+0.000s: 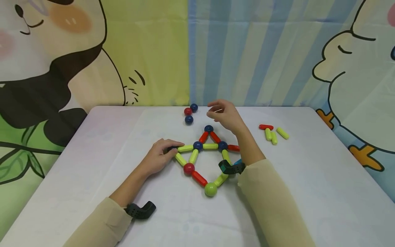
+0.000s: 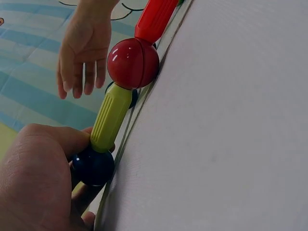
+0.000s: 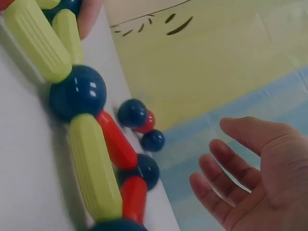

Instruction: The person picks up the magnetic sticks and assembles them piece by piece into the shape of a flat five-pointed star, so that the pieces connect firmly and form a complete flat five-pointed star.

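Observation:
A flat frame of magnetic rods and balls lies on the table. My left hand [image 1: 160,156] grips the dark blue ball [image 2: 93,166] at its left corner, with the thumb against the end of a yellow-green rod [image 2: 111,118]. That rod leads to a red ball [image 1: 189,168], and a red rod [image 1: 199,178] runs on to a green ball [image 1: 211,189]. My right hand [image 1: 226,115] hovers just beyond the blue ball [image 1: 208,128] at the far tip, fingers loosely bent and holding nothing. The right forearm hides part of the frame's right side, where a bit of a blue rod [image 1: 238,162] shows.
Two loose blue balls and a red ball [image 1: 188,111] sit at the table's back edge, left of the right hand. To the right lie a red rod [image 1: 266,127] and several yellow-green rods [image 1: 282,133]. A printed curtain [image 1: 148,51] hangs behind the white table [image 1: 92,154].

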Demonstrator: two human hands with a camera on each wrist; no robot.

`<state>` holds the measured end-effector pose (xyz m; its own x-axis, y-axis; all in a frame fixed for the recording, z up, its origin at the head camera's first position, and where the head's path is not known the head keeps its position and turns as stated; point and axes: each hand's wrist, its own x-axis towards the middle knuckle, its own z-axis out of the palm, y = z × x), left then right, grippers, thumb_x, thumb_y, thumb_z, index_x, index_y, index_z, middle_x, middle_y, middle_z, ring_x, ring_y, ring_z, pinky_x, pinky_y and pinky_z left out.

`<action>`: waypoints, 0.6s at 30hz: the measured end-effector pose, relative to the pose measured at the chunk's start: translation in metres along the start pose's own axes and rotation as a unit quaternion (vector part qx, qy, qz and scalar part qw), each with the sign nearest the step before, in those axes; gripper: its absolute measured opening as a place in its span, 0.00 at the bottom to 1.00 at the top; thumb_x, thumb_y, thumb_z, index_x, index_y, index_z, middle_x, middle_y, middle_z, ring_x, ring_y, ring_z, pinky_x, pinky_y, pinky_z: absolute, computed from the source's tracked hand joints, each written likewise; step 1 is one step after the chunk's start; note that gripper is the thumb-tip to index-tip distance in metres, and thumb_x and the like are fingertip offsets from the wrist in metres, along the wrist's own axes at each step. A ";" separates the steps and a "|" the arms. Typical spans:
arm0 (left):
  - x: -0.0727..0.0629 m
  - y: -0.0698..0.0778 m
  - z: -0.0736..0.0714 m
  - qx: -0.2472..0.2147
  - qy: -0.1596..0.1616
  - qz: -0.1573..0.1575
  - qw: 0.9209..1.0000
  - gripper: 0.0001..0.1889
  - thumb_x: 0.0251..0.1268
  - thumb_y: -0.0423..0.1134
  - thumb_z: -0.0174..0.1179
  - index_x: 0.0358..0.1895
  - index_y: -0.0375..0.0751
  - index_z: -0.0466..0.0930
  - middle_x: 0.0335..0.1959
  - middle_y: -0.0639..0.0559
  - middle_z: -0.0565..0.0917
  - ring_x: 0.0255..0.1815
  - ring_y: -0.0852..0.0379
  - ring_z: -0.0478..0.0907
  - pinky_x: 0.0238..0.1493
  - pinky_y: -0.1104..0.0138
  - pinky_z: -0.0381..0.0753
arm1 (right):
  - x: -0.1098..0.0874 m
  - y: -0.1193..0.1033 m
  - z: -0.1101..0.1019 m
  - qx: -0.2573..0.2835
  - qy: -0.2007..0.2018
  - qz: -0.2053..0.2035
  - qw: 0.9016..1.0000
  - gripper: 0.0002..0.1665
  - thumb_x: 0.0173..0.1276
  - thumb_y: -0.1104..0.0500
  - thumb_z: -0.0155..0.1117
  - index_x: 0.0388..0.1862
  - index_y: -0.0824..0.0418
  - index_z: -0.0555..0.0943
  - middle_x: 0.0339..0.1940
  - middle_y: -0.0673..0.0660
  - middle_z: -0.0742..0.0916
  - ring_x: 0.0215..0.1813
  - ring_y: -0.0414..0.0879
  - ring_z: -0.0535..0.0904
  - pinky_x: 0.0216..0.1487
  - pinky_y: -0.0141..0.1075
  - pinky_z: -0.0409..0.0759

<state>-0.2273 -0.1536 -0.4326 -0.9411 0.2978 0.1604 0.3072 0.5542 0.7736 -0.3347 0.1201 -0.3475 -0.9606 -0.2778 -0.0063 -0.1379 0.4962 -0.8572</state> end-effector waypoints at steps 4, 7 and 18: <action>0.000 0.000 0.000 -0.001 -0.001 -0.004 1.000 0.17 0.77 0.36 0.55 0.61 0.52 0.85 0.60 0.54 0.86 0.61 0.50 0.76 0.66 0.50 0.73 | 0.016 -0.006 0.019 -0.054 -0.020 0.015 0.998 0.22 0.75 0.55 0.66 0.66 0.54 0.80 0.60 0.59 0.84 0.62 0.56 0.79 0.65 0.50 0.81; 0.000 0.000 0.001 -0.006 0.001 -0.002 1.000 0.17 0.76 0.36 0.55 0.61 0.52 0.86 0.61 0.53 0.86 0.65 0.48 0.77 0.72 0.45 0.68 | 0.027 -0.005 0.031 -0.077 -0.041 0.020 0.996 0.22 0.74 0.56 0.66 0.66 0.54 0.80 0.61 0.60 0.84 0.62 0.57 0.79 0.64 0.50 0.81; -0.001 -0.001 0.000 0.002 0.007 -0.001 1.000 0.17 0.75 0.36 0.56 0.60 0.53 0.86 0.59 0.55 0.87 0.58 0.51 0.77 0.63 0.51 0.72 | 0.053 0.002 0.054 -0.104 -0.101 0.006 0.989 0.27 0.71 0.54 0.70 0.69 0.48 0.79 0.65 0.59 0.83 0.67 0.56 0.76 0.69 0.53 0.74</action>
<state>-0.2269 -0.1539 -0.4333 -0.9436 0.2855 0.1675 0.3058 0.5585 0.7711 -0.3728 0.0621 -0.3777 -0.8973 -0.4198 -0.1369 -0.1935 0.6525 -0.7326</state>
